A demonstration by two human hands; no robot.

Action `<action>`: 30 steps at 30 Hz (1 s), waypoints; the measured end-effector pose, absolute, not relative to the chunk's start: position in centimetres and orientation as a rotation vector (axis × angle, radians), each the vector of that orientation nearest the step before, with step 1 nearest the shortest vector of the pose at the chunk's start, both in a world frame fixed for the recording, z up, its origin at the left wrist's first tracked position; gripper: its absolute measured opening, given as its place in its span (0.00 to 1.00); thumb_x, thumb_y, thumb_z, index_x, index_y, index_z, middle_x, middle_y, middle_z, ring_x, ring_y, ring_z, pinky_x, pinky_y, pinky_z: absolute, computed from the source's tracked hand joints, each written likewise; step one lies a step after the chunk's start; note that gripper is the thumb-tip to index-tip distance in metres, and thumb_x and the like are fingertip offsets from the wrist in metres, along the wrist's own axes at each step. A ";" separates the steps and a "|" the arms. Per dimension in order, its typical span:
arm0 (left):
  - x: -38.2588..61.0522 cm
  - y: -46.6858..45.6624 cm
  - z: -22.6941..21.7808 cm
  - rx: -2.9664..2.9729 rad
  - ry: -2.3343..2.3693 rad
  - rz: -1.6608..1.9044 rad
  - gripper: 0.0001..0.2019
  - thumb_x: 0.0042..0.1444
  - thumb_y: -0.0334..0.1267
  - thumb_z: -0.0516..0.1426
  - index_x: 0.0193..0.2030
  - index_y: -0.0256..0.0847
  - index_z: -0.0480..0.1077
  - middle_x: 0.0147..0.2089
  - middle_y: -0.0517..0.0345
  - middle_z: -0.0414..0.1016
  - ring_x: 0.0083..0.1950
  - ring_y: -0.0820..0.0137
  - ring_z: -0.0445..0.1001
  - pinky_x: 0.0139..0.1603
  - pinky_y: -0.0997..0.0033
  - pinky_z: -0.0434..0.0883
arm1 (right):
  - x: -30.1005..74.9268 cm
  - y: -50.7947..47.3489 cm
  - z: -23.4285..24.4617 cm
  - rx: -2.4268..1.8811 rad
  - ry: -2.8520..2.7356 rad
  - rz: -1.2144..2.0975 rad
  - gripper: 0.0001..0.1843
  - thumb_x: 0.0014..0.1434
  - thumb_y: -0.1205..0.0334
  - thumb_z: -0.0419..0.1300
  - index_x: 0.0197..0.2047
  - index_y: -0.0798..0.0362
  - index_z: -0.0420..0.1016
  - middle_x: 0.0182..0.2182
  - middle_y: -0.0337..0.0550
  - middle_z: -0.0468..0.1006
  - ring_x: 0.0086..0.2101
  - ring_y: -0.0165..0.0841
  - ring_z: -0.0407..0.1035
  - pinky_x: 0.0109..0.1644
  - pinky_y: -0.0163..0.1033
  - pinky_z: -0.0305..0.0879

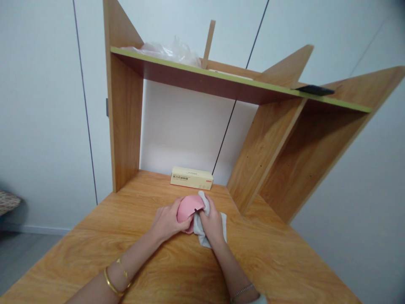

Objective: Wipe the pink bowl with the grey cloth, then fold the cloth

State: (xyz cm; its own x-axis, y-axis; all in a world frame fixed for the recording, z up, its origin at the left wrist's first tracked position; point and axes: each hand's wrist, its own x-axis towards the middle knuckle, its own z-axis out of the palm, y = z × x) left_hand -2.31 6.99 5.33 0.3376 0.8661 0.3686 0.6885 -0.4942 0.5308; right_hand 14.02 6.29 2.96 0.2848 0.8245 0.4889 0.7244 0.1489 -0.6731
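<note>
Fingers of the left hand (169,219) are curled round a curved pink item (190,205), thumb on the near side, rest over the far side. Dark notch on its rim, facing the right hand (212,221). Right hand is half closed, pinching a grey cloth (199,230) against the pink item; some fingertips hidden, can't tell how deep they go. Loose cloth hangs below and to the right of that hand. Neither hand spread; they're just beside each other.

Pink item sits mid-width over the worktop (171,270), nearer the back edge than the front. Can't tell if its underside touches the wood. Cream carton (191,179) with printed characters lies lengthwise near the back edge, just beyond the hands.

Upright panels stand at the worktop's back left corner and along its right edge, carrying a shelf (202,84) with a green front edge. On the shelf: clear plastic bag (174,52) toward the left end, flat dark object (314,90) toward the right.

Room: pale wall (47,105) with dark seams, grey floor (25,257) past the left edge, patterned fabric (8,202) at far left.
</note>
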 end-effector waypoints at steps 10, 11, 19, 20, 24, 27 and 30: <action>-1.9 7.0 4.4 2.115 1.113 1.103 0.39 0.48 0.50 0.56 0.62 0.39 0.44 0.50 0.47 0.69 0.46 0.59 0.71 0.43 0.64 0.67 | 13.3 6.6 2.4 -1.434 -1.176 0.391 0.22 0.53 0.54 0.49 0.46 0.58 0.68 0.36 0.49 0.77 0.36 0.38 0.71 0.38 0.37 0.64; -1.9 7.0 4.3 2.104 1.100 1.105 0.37 0.49 0.48 0.55 0.62 0.39 0.44 0.49 0.48 0.69 0.45 0.61 0.71 0.42 0.66 0.67 | 13.2 6.6 2.4 -1.431 -1.190 0.398 0.22 0.52 0.54 0.50 0.46 0.58 0.67 0.37 0.49 0.77 0.36 0.38 0.71 0.38 0.37 0.64; -2.2 6.9 5.3 2.250 1.361 0.905 0.33 0.45 0.47 0.56 0.58 0.41 0.54 0.42 0.52 0.74 0.42 0.59 0.72 0.40 0.67 0.66 | 13.5 6.3 3.2 -1.729 -1.270 0.146 0.26 0.51 0.56 0.53 0.54 0.51 0.61 0.41 0.47 0.75 0.39 0.38 0.70 0.37 0.37 0.62; -2.2 6.8 5.5 2.270 1.387 0.870 0.33 0.44 0.48 0.57 0.57 0.41 0.55 0.41 0.51 0.74 0.42 0.58 0.73 0.40 0.66 0.66 | 13.5 6.1 3.4 -1.776 -1.274 0.117 0.27 0.51 0.56 0.53 0.54 0.50 0.60 0.41 0.47 0.75 0.39 0.39 0.70 0.38 0.37 0.62; -2.2 6.6 5.7 2.299 1.434 0.846 0.32 0.46 0.47 0.54 0.58 0.39 0.53 0.41 0.50 0.74 0.40 0.57 0.73 0.37 0.66 0.66 | 13.6 5.6 4.0 -1.832 -1.303 -0.008 0.30 0.51 0.56 0.53 0.58 0.47 0.54 0.46 0.46 0.72 0.41 0.41 0.69 0.40 0.40 0.60; -2.2 6.5 5.8 2.310 1.413 0.857 0.33 0.46 0.46 0.54 0.59 0.39 0.52 0.40 0.50 0.74 0.40 0.58 0.73 0.37 0.67 0.66 | 13.6 5.9 3.5 -1.798 -1.305 0.008 0.31 0.52 0.55 0.53 0.59 0.50 0.54 0.46 0.47 0.72 0.41 0.41 0.69 0.39 0.40 0.61; -2.3 6.4 6.0 2.327 1.384 0.841 0.34 0.44 0.46 0.56 0.59 0.40 0.52 0.40 0.51 0.74 0.40 0.58 0.73 0.37 0.67 0.66 | 13.6 6.5 2.7 -1.719 -1.366 0.120 0.29 0.52 0.56 0.52 0.57 0.53 0.56 0.41 0.47 0.75 0.38 0.38 0.70 0.37 0.37 0.62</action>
